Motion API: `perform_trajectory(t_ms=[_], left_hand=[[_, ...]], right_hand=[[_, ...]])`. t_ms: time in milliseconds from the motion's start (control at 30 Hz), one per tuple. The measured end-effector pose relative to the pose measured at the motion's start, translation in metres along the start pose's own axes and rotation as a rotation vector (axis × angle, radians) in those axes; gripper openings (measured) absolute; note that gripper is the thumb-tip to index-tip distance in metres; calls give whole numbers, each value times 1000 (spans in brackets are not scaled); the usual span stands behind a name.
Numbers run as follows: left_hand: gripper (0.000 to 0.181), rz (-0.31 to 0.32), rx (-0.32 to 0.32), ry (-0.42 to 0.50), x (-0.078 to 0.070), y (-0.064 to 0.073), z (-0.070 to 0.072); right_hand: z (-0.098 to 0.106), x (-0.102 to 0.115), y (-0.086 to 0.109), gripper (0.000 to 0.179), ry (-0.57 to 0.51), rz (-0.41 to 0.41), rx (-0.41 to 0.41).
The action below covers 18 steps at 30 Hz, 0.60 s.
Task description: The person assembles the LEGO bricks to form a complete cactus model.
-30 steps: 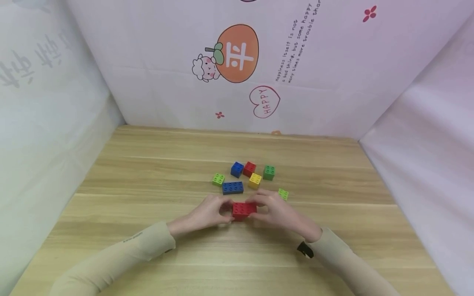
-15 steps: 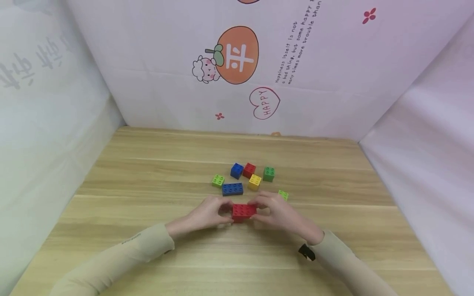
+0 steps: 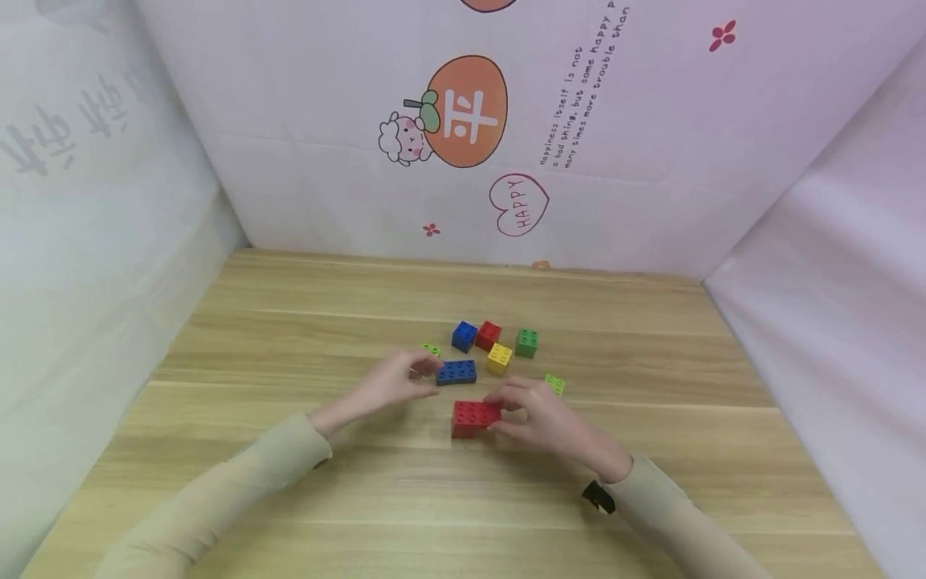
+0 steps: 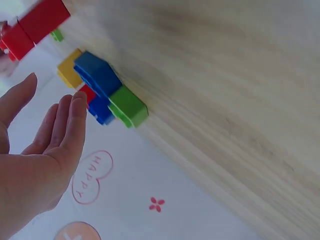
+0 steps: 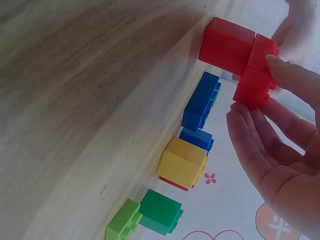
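Note:
My right hand (image 3: pixel 550 414) pinches the right end of a red toy brick assembly (image 3: pixel 470 420) between thumb and fingers. In the right wrist view, the upper red brick (image 5: pixel 257 67) overhangs the lower red brick (image 5: pixel 228 46) on the side of the fingers. My left hand (image 3: pixel 391 379) holds nothing; its thumb and fingers stand apart at the left end of a long blue brick (image 3: pixel 457 372). Whether the fingertips touch that brick cannot be told. Behind this hand, a light green brick (image 3: pixel 432 349) is partly hidden.
Behind the long brick stand a small blue brick (image 3: pixel 464 336), a small red brick (image 3: pixel 489 334), a yellow brick (image 3: pixel 498 359) and a green brick (image 3: pixel 527 342). Another light green brick (image 3: pixel 555 384) lies beyond the right hand. White printed sheets (image 3: pixel 325 177) wall the wooden table (image 3: pixel 289 322).
My left hand has let go of the red bricks and moved left and away from me, to the long blue brick. The right hand keeps its hold in the same place.

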State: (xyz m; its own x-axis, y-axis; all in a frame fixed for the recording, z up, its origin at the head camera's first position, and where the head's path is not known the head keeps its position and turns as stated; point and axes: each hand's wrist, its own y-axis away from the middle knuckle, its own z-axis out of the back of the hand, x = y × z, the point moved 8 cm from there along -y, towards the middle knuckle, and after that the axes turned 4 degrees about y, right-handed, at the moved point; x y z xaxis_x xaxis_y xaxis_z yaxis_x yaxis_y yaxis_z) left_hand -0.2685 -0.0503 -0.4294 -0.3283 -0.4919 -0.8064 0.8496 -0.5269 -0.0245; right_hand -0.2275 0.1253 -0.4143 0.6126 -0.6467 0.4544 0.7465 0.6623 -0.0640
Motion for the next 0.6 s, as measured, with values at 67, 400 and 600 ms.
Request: perform_trajectory(t_ms=[67,400,600], left_hand=[[39,7,-19,-8,3,-2,8],[38,12,-95,-163,18,-18,33],[38,44,-75,-236,26,-27,36]], right_hand=[[-1,0,0,30,1,5,0],[0,1,1,30,6,16,-11],[0,2,2,30,0,20,-10]])
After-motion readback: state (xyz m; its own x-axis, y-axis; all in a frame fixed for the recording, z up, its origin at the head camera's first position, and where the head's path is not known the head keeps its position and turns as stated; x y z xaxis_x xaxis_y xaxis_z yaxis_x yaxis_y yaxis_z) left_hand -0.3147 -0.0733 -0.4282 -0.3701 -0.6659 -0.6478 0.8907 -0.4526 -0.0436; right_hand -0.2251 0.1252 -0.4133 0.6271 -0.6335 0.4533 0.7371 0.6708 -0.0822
